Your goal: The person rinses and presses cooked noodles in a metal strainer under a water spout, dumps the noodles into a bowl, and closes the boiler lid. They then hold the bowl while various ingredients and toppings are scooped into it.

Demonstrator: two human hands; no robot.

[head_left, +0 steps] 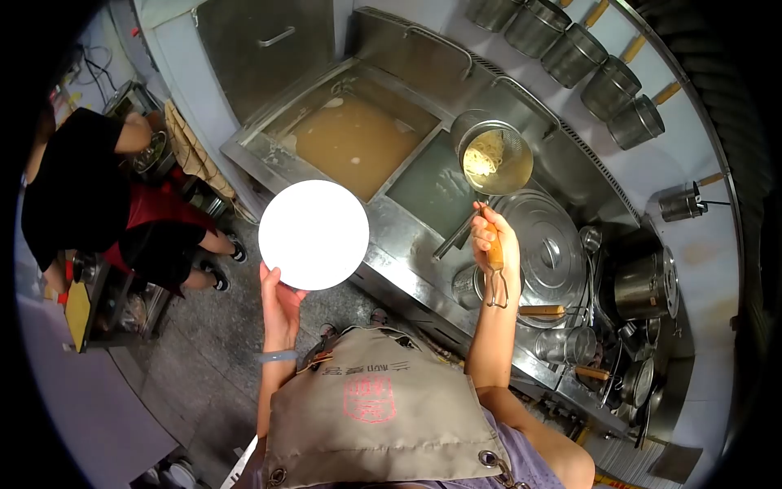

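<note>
My left hand (281, 303) grips the near rim of a round white dish (314, 235), tilted towards me over the counter's front edge. Glare washes out its surface, so whether it is a plate or a bowl does not show. Wrapped round the wooden handle of a noodle strainer (520, 169) is my right hand (497, 238). Pale noodles (484, 153) lie inside the strainer, which is held above the far end of a water-filled tank (436, 183). Another deep metal strainer basket (471, 122) is partly hidden behind it.
Left of the tank is a vat of cloudy brown liquid (354, 143). A large metal lid (544, 244) and several pots and ladles crowd the right. Strainers (574, 55) hang on the wall. A person in black (81, 179) bends over at the left.
</note>
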